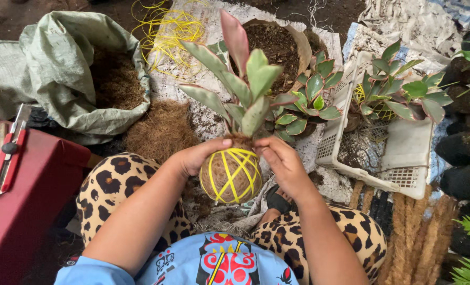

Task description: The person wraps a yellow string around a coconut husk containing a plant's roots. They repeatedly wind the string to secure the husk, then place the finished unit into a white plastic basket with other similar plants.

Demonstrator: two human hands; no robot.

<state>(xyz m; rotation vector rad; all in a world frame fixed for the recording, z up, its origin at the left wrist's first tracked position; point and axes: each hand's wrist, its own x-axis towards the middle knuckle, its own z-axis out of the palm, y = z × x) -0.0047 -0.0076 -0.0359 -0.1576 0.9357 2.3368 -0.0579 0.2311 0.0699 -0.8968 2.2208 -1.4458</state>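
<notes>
A ball of brown coconut fibre (230, 176) wrapped in yellow string carries a small plant (244, 79) with green and pink leaves. My left hand (195, 156) cups the ball's left side, thumb at its top. At the upper right of the ball, the fingers of my right hand (280, 161) pinch near the plant's base. The ball is held above my lap, over leopard-print trousers.
A green sack of brown fibre (55, 63) lies at left, with loose fibre (161, 129) and yellow string (166, 31) nearby. A red box (29, 206) holds a cutter (5, 158). A white basket (404, 153) with plants sits at right, next to dark pots (464, 153).
</notes>
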